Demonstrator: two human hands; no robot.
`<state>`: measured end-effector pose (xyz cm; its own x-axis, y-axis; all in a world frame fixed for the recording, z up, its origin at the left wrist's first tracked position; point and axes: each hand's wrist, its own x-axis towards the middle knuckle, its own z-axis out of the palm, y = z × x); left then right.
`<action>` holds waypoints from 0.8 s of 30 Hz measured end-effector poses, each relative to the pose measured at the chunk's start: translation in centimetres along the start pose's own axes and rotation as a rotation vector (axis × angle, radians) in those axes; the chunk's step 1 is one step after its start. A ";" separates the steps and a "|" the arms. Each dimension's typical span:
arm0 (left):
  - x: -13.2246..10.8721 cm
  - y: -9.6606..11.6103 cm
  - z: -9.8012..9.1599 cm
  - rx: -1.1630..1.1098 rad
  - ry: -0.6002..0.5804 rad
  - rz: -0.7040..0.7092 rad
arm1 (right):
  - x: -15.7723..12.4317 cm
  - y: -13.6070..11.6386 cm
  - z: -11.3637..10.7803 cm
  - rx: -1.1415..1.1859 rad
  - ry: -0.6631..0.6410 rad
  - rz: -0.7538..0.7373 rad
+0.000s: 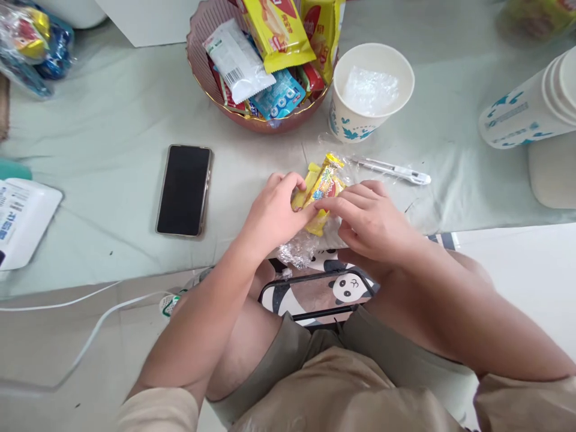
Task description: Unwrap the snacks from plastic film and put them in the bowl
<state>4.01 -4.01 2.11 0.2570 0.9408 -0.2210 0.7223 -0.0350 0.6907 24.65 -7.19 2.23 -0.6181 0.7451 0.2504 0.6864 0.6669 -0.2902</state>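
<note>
Two small yellow snack packets (pixel 324 189) lie side by side in crinkled clear plastic wrap (pixel 297 249) at the table's front edge. My left hand (pixel 276 213) is closed round the packets' left side, with its index finger bent over them and its thumb across the lower part. From the right, my right hand (pixel 375 219) reaches in. Its index fingertip meets the left thumb on the front packet, and its other fingers curl over the wrap. Just beyond the right hand lies a white pen (pixel 391 170), partly under loose film.
Behind the hands stand a pink bowl (pixel 202 81) of snack packets and a paper cup (pixel 373 78) with clear plastic inside. A black phone (pixel 184 190) lies to the left. Stacked paper cups (pixel 522 114) are at right. White cables (pixel 96 336) hang below the table.
</note>
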 end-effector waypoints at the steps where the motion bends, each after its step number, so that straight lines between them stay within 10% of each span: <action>1: 0.1 -0.1 0.0 0.000 -0.006 -0.004 | -0.1 0.1 0.2 -0.017 0.001 0.001; 11: 0.3 -1.2 0.1 -0.071 0.162 0.072 | -1.7 1.8 -1.4 0.138 -0.328 -0.017; 19: 0.3 0.2 0.0 0.061 0.172 -0.009 | 0.7 0.3 -1.4 0.122 -0.371 0.718; 24: 0.3 -0.2 -0.5 -0.484 0.075 -0.084 | 1.5 -0.2 -1.3 0.277 -0.256 0.857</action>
<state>3.67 -3.53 2.24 0.1508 0.9561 -0.2514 0.3527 0.1855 0.9172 24.14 -6.19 3.87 -0.0318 0.9353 -0.3523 0.8513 -0.1594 -0.4999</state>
